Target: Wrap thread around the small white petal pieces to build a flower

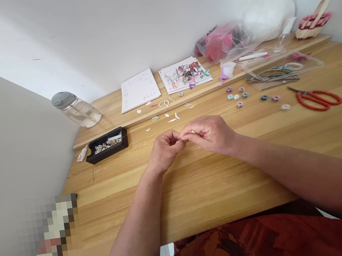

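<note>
My left hand [165, 151] and my right hand [210, 133] meet fingertip to fingertip just above the wooden table [216, 181], near its middle. Both pinch something very small between thumb and fingers; a sliver of white shows at the right fingertips, too small to identify. Small white paper petal shapes [172, 118] lie scattered on the table just beyond my hands. Several small coloured paper coils [237, 96] sit to the right of them.
Red-handled scissors [318, 99] lie at the right. A black tray of small beads [107, 144] is at the left, a clear bottle [76, 109] behind it. White sheets [139, 89], a quilled flower piece [189, 73], a white cup [228, 69], plastic bags and a basket [313, 23] line the back shelf.
</note>
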The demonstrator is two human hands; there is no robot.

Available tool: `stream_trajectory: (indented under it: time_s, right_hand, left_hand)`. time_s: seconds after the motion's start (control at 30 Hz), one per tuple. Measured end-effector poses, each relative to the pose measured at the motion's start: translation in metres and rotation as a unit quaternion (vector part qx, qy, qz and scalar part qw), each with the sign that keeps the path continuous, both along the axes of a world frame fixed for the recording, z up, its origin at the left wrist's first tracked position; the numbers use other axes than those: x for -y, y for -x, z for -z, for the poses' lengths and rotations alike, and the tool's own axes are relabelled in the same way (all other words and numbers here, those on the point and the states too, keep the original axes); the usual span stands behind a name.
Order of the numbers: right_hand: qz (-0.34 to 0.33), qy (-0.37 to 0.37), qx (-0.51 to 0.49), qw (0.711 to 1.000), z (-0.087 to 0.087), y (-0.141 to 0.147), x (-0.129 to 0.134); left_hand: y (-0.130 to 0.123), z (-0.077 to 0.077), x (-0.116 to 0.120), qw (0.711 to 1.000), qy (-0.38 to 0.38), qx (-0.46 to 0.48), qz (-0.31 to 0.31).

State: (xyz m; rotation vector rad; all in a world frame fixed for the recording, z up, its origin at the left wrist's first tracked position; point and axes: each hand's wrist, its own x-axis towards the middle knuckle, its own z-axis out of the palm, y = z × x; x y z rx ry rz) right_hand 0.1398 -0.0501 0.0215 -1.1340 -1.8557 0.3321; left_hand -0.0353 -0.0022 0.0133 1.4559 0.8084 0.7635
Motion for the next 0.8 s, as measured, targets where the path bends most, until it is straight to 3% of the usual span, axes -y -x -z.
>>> stream_trajectory:
  time_s: [0.17, 0.27, 0.37, 0.63, 0.7, 0.8]
  right_hand:
    - [0.071, 0.098, -0.076, 0.99, -0.004, -0.003, -0.006]
    - [0.066, 0.163, -0.126, 0.976, 0.001, -0.005, -0.013]
    - [0.048, 0.246, -0.209, 0.945, 0.009, -0.005, -0.019]
    - [-0.003, 0.413, -0.388, 0.824, 0.015, 0.008, -0.012]
    - [-0.021, 0.427, -0.401, 0.81, 0.015, 0.012, -0.009]
    - [-0.027, 0.415, -0.392, 0.821, 0.017, 0.016, -0.006]
  left_hand:
    - [-0.001, -0.004, 0.003, 0.999, -0.01, 0.03, 0.025]
    - [0.0, -0.003, 0.002, 0.999, -0.014, 0.039, 0.015]
    - [0.002, -0.001, -0.001, 0.999, -0.011, 0.048, 0.001]
    - [0.001, 0.003, -0.007, 0.987, 0.032, 0.125, -0.097]
    - [0.0, 0.005, -0.009, 0.983, 0.04, 0.134, -0.121]
    - [0.0, 0.008, -0.011, 0.977, 0.035, 0.129, -0.164]
